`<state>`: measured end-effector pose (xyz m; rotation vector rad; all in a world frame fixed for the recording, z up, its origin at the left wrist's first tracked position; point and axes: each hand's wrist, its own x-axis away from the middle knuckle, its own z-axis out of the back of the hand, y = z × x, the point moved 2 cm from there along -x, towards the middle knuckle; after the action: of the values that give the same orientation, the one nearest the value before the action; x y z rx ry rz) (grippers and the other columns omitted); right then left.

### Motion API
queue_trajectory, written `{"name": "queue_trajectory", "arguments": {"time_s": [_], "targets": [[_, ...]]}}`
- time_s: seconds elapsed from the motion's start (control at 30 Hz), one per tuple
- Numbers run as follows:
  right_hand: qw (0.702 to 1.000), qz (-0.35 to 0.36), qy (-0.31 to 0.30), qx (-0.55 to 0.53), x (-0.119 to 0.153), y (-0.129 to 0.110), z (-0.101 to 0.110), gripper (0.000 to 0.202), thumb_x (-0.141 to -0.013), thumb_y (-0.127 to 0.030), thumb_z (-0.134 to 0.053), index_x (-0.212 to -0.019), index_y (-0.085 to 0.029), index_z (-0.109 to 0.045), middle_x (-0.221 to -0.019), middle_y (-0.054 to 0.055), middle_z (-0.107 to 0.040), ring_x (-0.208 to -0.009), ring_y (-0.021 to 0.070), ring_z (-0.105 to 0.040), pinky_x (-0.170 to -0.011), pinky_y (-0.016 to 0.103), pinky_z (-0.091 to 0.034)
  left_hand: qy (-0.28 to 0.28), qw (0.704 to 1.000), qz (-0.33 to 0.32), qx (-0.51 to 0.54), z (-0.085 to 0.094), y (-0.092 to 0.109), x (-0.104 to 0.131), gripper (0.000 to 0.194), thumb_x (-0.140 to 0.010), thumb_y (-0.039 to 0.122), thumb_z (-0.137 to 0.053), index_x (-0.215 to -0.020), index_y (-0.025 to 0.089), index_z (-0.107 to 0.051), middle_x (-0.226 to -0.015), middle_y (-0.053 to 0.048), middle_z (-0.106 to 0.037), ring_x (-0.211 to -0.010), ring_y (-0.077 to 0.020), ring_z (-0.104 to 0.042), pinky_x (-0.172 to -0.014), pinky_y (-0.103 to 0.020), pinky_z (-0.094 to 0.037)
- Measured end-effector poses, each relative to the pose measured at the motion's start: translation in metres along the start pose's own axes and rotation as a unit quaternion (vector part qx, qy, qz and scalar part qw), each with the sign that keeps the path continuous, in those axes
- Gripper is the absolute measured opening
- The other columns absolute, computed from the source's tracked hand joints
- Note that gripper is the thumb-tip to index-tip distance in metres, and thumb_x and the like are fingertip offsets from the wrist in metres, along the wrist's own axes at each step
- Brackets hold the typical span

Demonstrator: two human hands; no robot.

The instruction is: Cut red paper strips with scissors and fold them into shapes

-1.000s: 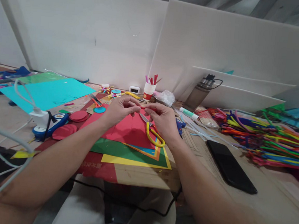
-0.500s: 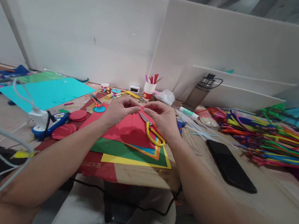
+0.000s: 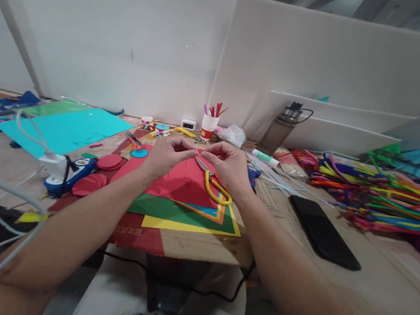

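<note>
My left hand (image 3: 170,155) and my right hand (image 3: 227,163) meet fingertip to fingertip above a red sheet (image 3: 164,180). Thumb and fingers of each are pinched together; whatever sits between them is too small or hidden to make out. Scissors with yellow and red handles (image 3: 217,189) lie on the red sheet just below my right hand, blades pointing up and left. Under the red sheet, green paper (image 3: 151,208) and yellow paper (image 3: 190,226) stick out toward me. A blue disc (image 3: 138,153) lies left of my left hand.
Red discs (image 3: 89,184) and a blue-and-white power strip (image 3: 70,178) are at left, near a turquoise sheet (image 3: 70,129). A paper cup of pens (image 3: 209,127) stands behind my hands. Rightward are a glue stick (image 3: 265,158), a bottle (image 3: 278,131), a phone (image 3: 324,232) and pipe cleaners (image 3: 392,196).
Almost nothing differs. Both hands keep the same pinched pose over the red sheet, and the scissors lie where they were.
</note>
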<state>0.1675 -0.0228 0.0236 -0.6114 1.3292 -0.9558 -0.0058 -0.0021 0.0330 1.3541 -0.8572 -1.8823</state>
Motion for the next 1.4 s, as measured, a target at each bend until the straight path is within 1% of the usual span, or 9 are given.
{"name": "queue_trajectory", "arguments": {"time_s": [0.33,0.5,0.67,0.73,0.8,0.9,1.1,1.27,1.4], "targets": [[0.999,0.010,0.009,-0.036,0.0003,0.0005,-0.0015,0.021,-0.073,-0.034,-0.076,-0.076,-0.018,-0.062,-0.073,0.000,-0.066,-0.064,0.0121,-0.057,-0.059,0.025,-0.046,0.012,0.999,-0.022,0.032,-0.0022,-0.0027,0.0014,0.025,-0.070,0.037,-0.079,-0.074,0.015,-0.067,-0.083,-0.007,-0.072,-0.080,-0.0177,-0.067,-0.079,-0.033,-0.052],[0.998,0.034,0.021,-0.043,-0.0008,0.0029,-0.0016,0.025,-0.072,-0.031,-0.078,-0.082,-0.020,-0.058,-0.079,-0.001,-0.064,-0.069,0.0124,-0.060,-0.064,0.026,-0.049,0.006,0.999,-0.013,0.049,-0.0027,-0.0024,0.0009,0.027,-0.069,0.036,-0.080,-0.078,0.015,-0.065,-0.084,-0.006,-0.071,-0.081,-0.0169,-0.066,-0.080,-0.033,-0.053],[0.998,0.055,0.009,-0.040,-0.0003,0.0018,-0.0025,0.029,-0.072,-0.031,-0.078,-0.089,-0.021,-0.056,-0.083,-0.001,-0.064,-0.075,0.0134,-0.062,-0.069,0.028,-0.051,-0.042,0.996,0.025,0.070,-0.0036,-0.0001,-0.0018,0.041,-0.063,0.033,-0.084,-0.096,0.017,-0.067,-0.098,-0.008,-0.071,-0.091,-0.0181,-0.067,-0.085,-0.034,-0.053],[0.997,0.063,0.002,-0.037,0.0003,0.0010,-0.0029,0.031,-0.072,-0.031,-0.079,-0.091,-0.022,-0.055,-0.086,0.000,-0.064,-0.075,0.0134,-0.063,-0.070,0.028,-0.051,-0.070,0.996,0.033,0.046,-0.0038,0.0009,-0.0025,0.038,-0.066,0.036,-0.082,-0.096,0.017,-0.070,-0.100,-0.008,-0.072,-0.092,-0.0183,-0.066,-0.084,-0.033,-0.052],[0.997,0.069,0.000,-0.032,0.0008,0.0004,-0.0031,0.033,-0.072,-0.032,-0.079,-0.092,-0.021,-0.055,-0.088,0.000,-0.064,-0.076,0.0135,-0.064,-0.071,0.029,-0.052,-0.085,0.995,0.043,0.012,-0.0034,0.0009,-0.0025,0.032,-0.070,0.040,-0.078,-0.091,0.016,-0.072,-0.093,-0.007,-0.073,-0.085,-0.0170,-0.065,-0.079,-0.031,-0.051],[0.997,0.070,-0.001,-0.027,0.0014,-0.0007,-0.0029,0.033,-0.073,-0.032,-0.079,-0.094,-0.021,-0.056,-0.089,0.001,-0.064,-0.076,0.0136,-0.065,-0.070,0.028,-0.052,-0.074,0.996,0.050,-0.022,-0.0017,0.0004,-0.0021,0.030,-0.072,0.044,-0.075,-0.086,0.017,-0.074,-0.082,-0.005,-0.072,-0.075,-0.0149,-0.063,-0.071,-0.029,-0.050],[0.997,0.070,0.006,-0.016,0.0020,-0.0036,-0.0016,0.035,-0.072,-0.033,-0.080,-0.095,-0.022,-0.056,-0.090,0.001,-0.066,-0.079,0.0140,-0.066,-0.074,0.029,-0.054,-0.053,0.998,0.032,-0.024,0.0004,0.0006,-0.0025,0.026,-0.072,0.041,-0.076,-0.085,0.018,-0.076,-0.074,-0.004,-0.071,-0.067,-0.0139,-0.061,-0.067,-0.028,-0.049],[0.997,0.078,0.015,-0.004,0.0009,-0.0033,-0.0008,0.037,-0.072,-0.037,-0.079,-0.097,-0.022,-0.056,-0.096,0.002,-0.066,-0.083,0.0146,-0.067,-0.078,0.030,-0.054,-0.035,0.998,0.015,-0.049,0.0023,0.0017,-0.0025,0.024,-0.074,0.039,-0.074,-0.085,0.017,-0.076,-0.075,-0.005,-0.071,-0.069,-0.0146,-0.062,-0.067,-0.028,-0.049],[0.997,0.080,0.021,-0.005,0.0007,-0.0028,-0.0004,0.035,-0.074,-0.035,-0.078,-0.097,-0.022,-0.056,-0.094,0.001,-0.066,-0.082,0.0146,-0.067,-0.078,0.031,-0.054,-0.030,0.998,0.020,-0.058,0.0024,0.0059,-0.0012,0.025,-0.074,0.040,-0.074,-0.082,0.017,-0.075,-0.075,-0.005,-0.071,-0.068,-0.0142,-0.062,-0.068,-0.028,-0.049]]}}
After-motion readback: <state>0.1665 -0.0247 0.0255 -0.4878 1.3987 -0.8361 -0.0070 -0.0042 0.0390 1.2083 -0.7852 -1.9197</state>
